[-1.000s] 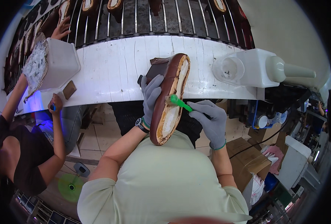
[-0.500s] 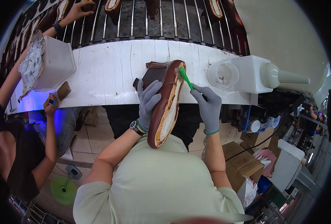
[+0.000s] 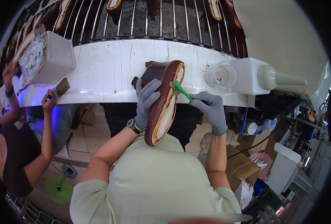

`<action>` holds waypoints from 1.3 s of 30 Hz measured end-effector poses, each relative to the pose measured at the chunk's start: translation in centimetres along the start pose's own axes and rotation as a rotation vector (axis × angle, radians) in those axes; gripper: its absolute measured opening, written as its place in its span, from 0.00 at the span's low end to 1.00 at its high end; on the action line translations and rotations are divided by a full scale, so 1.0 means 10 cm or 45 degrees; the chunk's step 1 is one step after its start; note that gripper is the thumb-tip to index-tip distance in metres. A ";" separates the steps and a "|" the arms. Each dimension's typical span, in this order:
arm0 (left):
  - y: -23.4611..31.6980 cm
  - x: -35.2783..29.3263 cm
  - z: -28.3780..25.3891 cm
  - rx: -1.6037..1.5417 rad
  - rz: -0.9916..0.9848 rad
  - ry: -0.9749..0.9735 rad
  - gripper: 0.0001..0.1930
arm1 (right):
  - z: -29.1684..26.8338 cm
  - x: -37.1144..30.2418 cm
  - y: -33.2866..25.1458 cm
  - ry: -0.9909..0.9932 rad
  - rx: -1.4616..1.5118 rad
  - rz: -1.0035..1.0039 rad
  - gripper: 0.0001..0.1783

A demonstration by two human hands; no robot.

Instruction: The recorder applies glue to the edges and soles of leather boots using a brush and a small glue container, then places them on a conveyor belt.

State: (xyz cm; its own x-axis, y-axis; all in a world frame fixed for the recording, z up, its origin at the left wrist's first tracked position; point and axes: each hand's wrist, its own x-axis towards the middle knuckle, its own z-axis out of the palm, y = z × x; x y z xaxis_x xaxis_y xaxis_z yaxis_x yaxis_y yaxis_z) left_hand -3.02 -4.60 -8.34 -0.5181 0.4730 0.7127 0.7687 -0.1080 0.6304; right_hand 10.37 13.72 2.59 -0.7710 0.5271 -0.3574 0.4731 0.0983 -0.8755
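A dark brown leather boot (image 3: 158, 108) is tilted over the table's front edge, its unsoled bottom turned up and to the right. A pale strip runs down the middle of that bottom, with a tan rim around it. My gloved left hand (image 3: 147, 102) is closed around the boot's side. Pinched in my gloved right hand (image 3: 211, 109) is a green-handled brush (image 3: 183, 91). Its bristles touch the bottom's edge, a little below the upper end. Both gloves are grey.
Metal rollers (image 3: 147, 18) carrying more boots run behind the white table (image 3: 109, 71). A clear plastic cup (image 3: 222, 76) and a white jug (image 3: 252, 74) stand at the right. On the left, a co-worker's hand (image 3: 49, 100) is near a white bin (image 3: 63, 59).
The brush has moved from the upper end down along the bottom's edge. My right hand has dropped slightly. The co-worker's far arm has drawn back from the rollers.
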 end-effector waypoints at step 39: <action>0.01 -0.02 -0.05 0.135 0.084 -0.089 0.46 | 0.26 -0.47 -0.28 0.187 -0.116 -0.273 0.15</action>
State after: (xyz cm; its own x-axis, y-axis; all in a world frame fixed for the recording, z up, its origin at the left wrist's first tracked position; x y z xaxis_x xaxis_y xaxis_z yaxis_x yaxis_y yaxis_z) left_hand -3.06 -5.19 -8.30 -0.4404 0.5283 0.7259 0.8374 -0.0498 0.5443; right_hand 11.58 8.76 5.91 -0.7909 0.6020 -0.1102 0.3470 0.2929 -0.8909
